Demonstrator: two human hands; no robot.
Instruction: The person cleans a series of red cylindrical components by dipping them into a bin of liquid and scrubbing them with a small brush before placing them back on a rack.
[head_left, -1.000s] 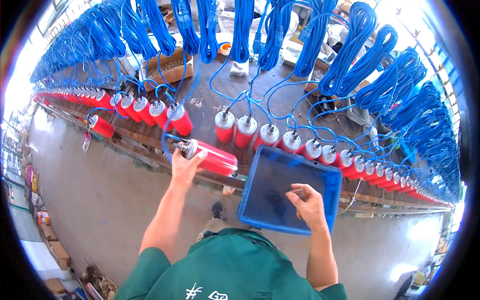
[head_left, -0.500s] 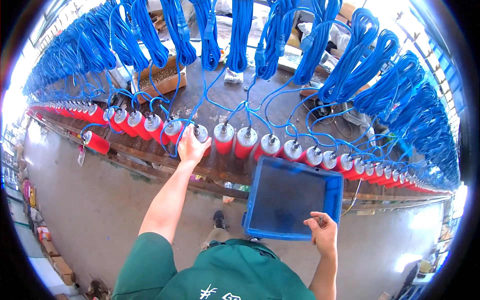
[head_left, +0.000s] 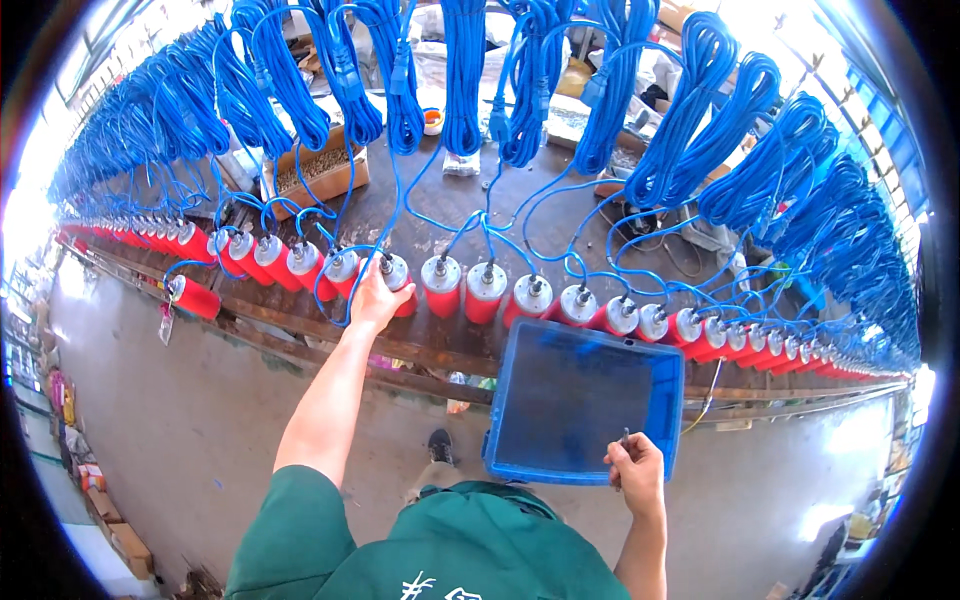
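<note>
My left hand (head_left: 372, 298) is closed round the upper part of a red cylinder with a round metal top (head_left: 394, 270). Its thumb lies along the cylinder's right side, and the other fingers are partly hidden. A blue cable (head_left: 396, 205) rises from the fitting on that top. Over the near right corner of the blue plastic crate (head_left: 492, 445), my right hand (head_left: 640, 472) pinches a slim dark metal tool (head_left: 625, 438), one end poking up above the fingers. Too little of it shows to name its kind.
Similar red cylinders (head_left: 485, 295) stand in a long curved row on the dark bench (head_left: 440, 200). Coiled blue cables (head_left: 465, 90) hang above them. One red cylinder (head_left: 195, 297) hangs off the edge at left. A cardboard box (head_left: 325, 183) of small parts sits behind.
My left hand stays on the same red cylinder. My right hand has turned and dipped slightly, so the metal tool sticks up more. The view has shifted a little.
</note>
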